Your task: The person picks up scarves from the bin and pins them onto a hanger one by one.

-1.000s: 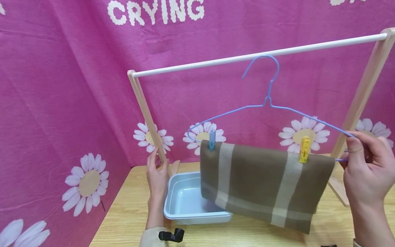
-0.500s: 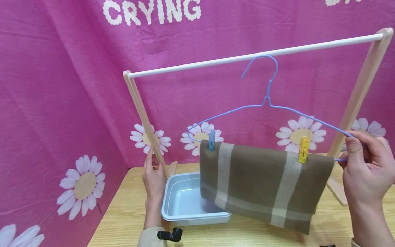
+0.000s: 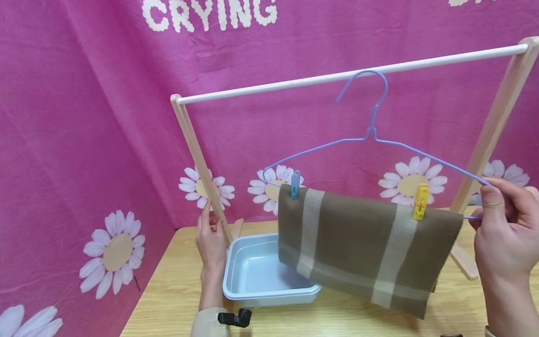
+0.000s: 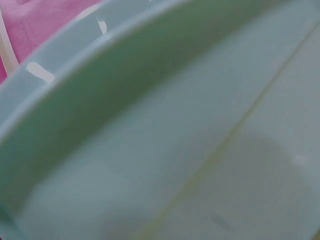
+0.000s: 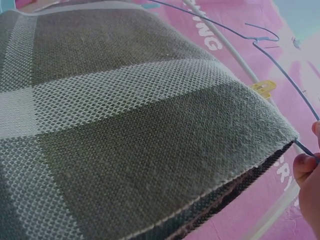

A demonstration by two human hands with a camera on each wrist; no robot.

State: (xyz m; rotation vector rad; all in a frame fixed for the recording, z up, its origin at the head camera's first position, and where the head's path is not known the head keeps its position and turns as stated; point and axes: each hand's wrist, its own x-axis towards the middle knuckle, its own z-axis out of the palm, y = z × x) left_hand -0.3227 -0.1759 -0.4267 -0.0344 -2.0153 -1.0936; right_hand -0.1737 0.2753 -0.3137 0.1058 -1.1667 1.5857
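My right hand [image 3: 507, 229] pinches the right end of a blue wire clothes hanger [image 3: 438, 161]. A brown checked cloth [image 3: 349, 234] with pale stripes hangs folded over its lower bar. A blue clothespin [image 3: 295, 185] clips the cloth near the left, a yellow clothespin [image 3: 420, 201] near the right. The hook overlaps the white rod [image 3: 269, 88] of a wooden rack; I cannot tell whether it rests on it. My left hand [image 3: 210, 245] grips the lower part of the rack's left post [image 3: 194, 145]. The right wrist view shows the cloth [image 5: 165, 130] close up.
A light blue plastic basin [image 3: 271, 296] stands on the wooden table [image 3: 164, 290], partly behind the cloth, beside my left forearm. Its inside fills most of the left wrist view. The rack's right post [image 3: 492, 126] is behind my right hand. A pink flowered curtain [image 3: 105, 93] surrounds the table.
The hanger with the cloth has shifted slightly right and up against the rod. Both hands keep their hold. The whole view sways a little as the head moves.
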